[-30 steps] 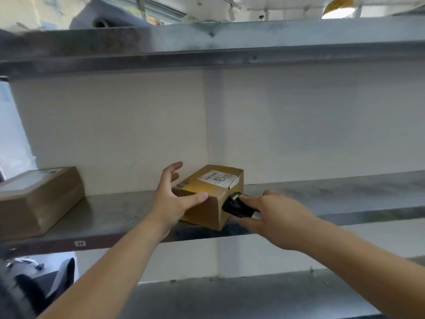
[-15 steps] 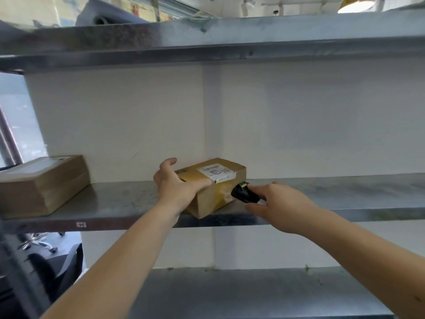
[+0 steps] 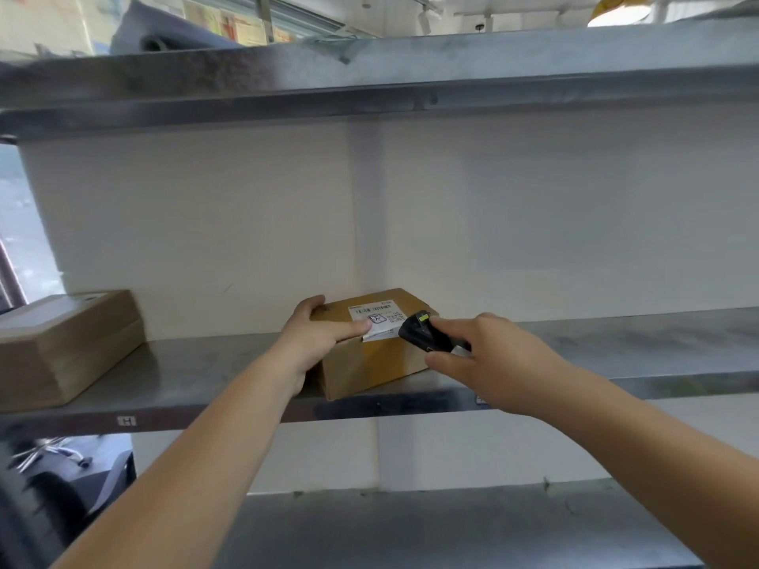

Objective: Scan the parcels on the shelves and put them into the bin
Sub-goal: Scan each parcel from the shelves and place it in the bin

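Left hand (image 3: 316, 342) fingers (image 3: 311, 305) clamped over top-left edge of small parcel (image 3: 371, 355), thumb on its white label (image 3: 377, 325). Right hand (image 3: 488, 359) fingers closed on black scanner (image 3: 419, 332), touching parcel's top right edge. Parcel sits at front of middle shelf (image 3: 616, 347). Second parcel (image 3: 70, 347) far left, well apart.

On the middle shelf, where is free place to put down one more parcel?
The middle shelf is bare right of the right hand, and between the left box and the left hand. It is crowded around the centre box and the scanner.
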The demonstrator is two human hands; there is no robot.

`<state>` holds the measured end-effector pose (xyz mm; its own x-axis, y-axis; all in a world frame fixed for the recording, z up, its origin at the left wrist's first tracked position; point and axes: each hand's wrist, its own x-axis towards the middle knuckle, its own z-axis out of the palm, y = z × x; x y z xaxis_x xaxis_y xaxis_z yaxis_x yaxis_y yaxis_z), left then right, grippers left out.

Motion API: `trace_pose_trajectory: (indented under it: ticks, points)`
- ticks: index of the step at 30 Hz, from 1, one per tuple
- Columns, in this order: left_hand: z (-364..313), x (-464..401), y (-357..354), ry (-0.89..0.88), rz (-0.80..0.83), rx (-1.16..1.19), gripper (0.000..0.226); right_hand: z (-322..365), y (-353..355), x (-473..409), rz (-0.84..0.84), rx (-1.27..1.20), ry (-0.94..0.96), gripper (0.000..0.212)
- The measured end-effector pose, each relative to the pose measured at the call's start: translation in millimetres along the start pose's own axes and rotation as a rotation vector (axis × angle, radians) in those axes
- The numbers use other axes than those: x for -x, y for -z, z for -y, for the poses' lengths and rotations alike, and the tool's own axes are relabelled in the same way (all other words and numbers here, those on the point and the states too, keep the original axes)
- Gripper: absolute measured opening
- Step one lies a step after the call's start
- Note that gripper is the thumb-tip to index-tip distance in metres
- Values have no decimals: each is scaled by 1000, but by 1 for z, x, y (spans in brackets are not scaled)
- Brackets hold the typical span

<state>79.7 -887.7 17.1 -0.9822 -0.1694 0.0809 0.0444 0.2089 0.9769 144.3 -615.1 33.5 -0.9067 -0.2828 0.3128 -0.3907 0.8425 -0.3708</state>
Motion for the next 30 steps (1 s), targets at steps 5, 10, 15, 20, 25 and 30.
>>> trace_pose_trajectory:
  ticks: [5, 10, 15, 20, 25, 30]
  points:
    - [9, 21, -3, -218, -118, -53, 122, -9, 3, -1, -66, -130, 45, 40]
    - [14, 39, -22, -527, -173, -272, 105, -10, 4, -2, -42, -42, -19, 54]
    - [23, 35, -32, -690, -176, -413, 109, -14, 8, 5, 26, -82, -33, 39]
    - [37, 26, -32, -818, -168, -469, 109, -22, 12, 25, 117, -136, -56, 28]
    - [45, 20, -34, -860, -212, -524, 109, -24, 13, 40, 193, 6, -82, 34]
    - [51, 12, -35, -870, -230, -527, 107, -25, 6, 51, 246, 105, -88, 37]
